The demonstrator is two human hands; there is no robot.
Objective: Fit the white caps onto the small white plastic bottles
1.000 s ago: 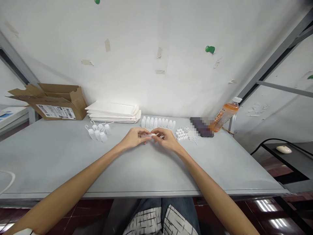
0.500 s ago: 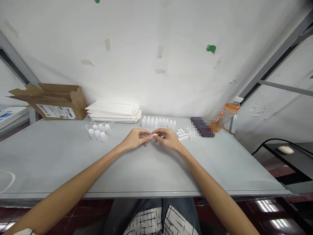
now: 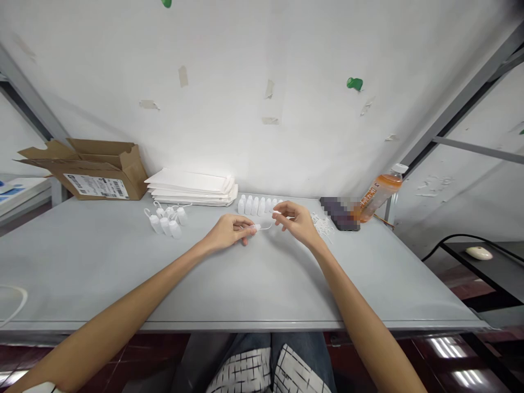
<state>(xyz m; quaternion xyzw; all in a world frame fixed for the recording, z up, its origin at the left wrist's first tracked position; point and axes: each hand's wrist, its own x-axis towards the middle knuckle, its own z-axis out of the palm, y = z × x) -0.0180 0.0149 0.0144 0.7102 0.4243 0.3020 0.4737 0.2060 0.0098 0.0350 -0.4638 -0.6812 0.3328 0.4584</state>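
Observation:
My left hand (image 3: 234, 229) is closed around a small white squeeze bottle (image 3: 257, 227), most of it hidden by the fingers. From the bottle's tip a thin white strap (image 3: 267, 227) curves up to the right. My right hand (image 3: 295, 219) pinches a small white cap (image 3: 276, 213) at the strap's far end, a little above and right of the bottle. Behind the hands stands a row of white bottles (image 3: 254, 206), partly covered by my right hand. Loose white caps and straps (image 3: 325, 226) lie right of it.
Several capped bottles with straps (image 3: 164, 225) stand at left. White envelopes (image 3: 190, 188) are stacked at the wall, beside an open cardboard box (image 3: 137, 174). A phone (image 3: 338, 213) and an orange drink bottle (image 3: 380, 191) occupy the back right of the grey table (image 3: 229, 289).
My right hand has moved up and right, away from my left hand, with the small cap in its fingers. The strap between the hands now shows. My left hand stays nearly still.

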